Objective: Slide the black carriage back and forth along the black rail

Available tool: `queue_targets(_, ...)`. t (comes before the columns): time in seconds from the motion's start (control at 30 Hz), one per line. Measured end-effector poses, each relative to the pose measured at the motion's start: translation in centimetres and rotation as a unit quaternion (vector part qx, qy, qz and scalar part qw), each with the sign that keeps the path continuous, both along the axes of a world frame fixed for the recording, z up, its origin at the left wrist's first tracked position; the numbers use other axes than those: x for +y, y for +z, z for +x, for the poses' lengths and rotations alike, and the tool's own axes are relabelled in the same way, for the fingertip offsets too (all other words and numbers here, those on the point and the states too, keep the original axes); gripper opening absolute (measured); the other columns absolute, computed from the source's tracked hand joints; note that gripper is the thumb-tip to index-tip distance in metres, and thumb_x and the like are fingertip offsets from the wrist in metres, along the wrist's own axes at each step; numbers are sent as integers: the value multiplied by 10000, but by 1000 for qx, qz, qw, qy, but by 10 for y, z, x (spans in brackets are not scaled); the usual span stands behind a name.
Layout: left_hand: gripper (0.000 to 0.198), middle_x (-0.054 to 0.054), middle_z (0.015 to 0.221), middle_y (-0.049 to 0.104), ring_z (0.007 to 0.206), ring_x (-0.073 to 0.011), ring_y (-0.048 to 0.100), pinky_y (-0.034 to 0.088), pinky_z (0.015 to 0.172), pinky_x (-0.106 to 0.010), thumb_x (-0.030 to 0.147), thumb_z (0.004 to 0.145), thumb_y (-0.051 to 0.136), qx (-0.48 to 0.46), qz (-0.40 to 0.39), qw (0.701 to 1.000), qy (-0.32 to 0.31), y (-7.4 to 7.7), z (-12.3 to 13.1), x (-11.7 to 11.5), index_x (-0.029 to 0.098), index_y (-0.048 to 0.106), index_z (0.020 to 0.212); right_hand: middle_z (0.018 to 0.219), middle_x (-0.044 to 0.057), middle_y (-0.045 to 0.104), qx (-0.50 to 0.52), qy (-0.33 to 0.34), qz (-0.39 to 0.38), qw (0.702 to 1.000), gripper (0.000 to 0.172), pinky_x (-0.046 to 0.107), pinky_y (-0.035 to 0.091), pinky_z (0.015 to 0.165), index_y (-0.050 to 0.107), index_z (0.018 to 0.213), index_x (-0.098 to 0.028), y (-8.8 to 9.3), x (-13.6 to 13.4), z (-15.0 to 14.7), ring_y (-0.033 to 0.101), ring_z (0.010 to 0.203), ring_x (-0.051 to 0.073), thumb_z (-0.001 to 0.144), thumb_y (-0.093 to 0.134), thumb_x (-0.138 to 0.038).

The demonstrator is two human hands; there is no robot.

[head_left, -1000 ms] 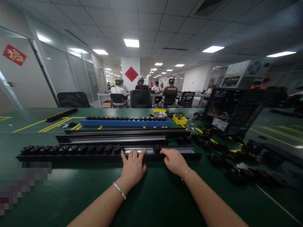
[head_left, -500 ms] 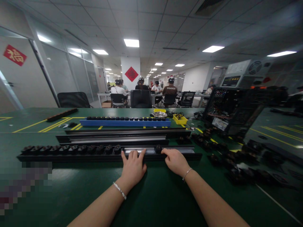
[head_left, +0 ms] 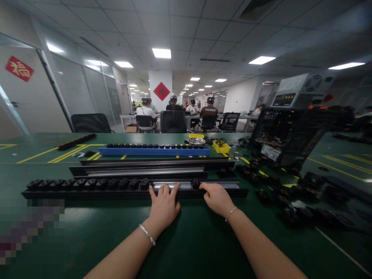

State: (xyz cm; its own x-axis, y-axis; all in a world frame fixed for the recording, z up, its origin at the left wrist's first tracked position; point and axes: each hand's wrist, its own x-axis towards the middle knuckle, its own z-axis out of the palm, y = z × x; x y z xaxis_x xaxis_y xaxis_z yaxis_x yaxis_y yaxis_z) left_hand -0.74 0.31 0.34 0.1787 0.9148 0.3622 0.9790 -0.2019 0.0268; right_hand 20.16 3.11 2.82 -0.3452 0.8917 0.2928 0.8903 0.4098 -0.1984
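Note:
A long black rail (head_left: 95, 195) with a silvery channel lies across the table before me. Small black blocks (head_left: 100, 183) sit in a row along its left part. My left hand (head_left: 164, 201) rests on the rail, fingers spread, its leftmost finger by the end of that row. A single black block (head_left: 195, 183) stands apart in the channel. Against that block's right side is the index finger of my right hand (head_left: 216, 197), the other fingers curled. My right thumb is hidden.
Two more rails (head_left: 139, 171) lie behind, then a blue rail (head_left: 154, 152) with black blocks. Loose black parts (head_left: 293, 205) are scattered at right. Beyond are a yellow bin (head_left: 221, 148), a metal dish (head_left: 197, 141) and an opened computer case (head_left: 285, 133). People sit farther back.

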Motion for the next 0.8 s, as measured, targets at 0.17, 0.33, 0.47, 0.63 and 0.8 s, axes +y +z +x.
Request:
queue_targets(0.17,559,-84,1108,536,1130,-282,426,31,1018,-658,336,797,489,-1,-3,1000,6,1,1,-1,298,371,1342,899,30,667,-7,-2,-1,1000,336,266,346,824,617,957,-214,1,0,1,572,853,152,739,382,-115)
queue_targets(0.33,550,-85,1118,535,1136,-283,421,37,1019,-657,331,798,483,-4,-5,1000,3,3,1,-2,297,378,1337,922,29,667,-10,-12,-9,1000,337,264,348,832,620,955,-214,3,-1,2,571,867,149,742,379,-112)
queue_targets(0.47,553,-87,1129,531,1147,-286,415,34,1022,-653,332,799,483,0,-11,1000,9,4,1,-2,299,373,1339,917,29,668,-9,-13,-9,1000,338,265,353,824,621,954,-214,3,-2,2,574,860,150,744,376,-115)
queue_targets(0.63,556,-87,1122,532,1139,-285,421,37,1016,-658,336,802,474,3,-5,1000,4,3,1,-2,298,363,1345,913,34,670,-5,-5,-2,1000,334,265,354,821,622,949,-212,1,0,3,576,857,154,735,384,-117)
queue_targets(0.8,548,-91,1128,530,1143,-284,417,32,1017,-657,335,805,470,1,-4,1000,2,2,1,-2,292,368,1342,916,32,669,-1,-7,0,1000,333,264,355,817,623,944,-209,0,1,4,575,860,154,732,384,-116)
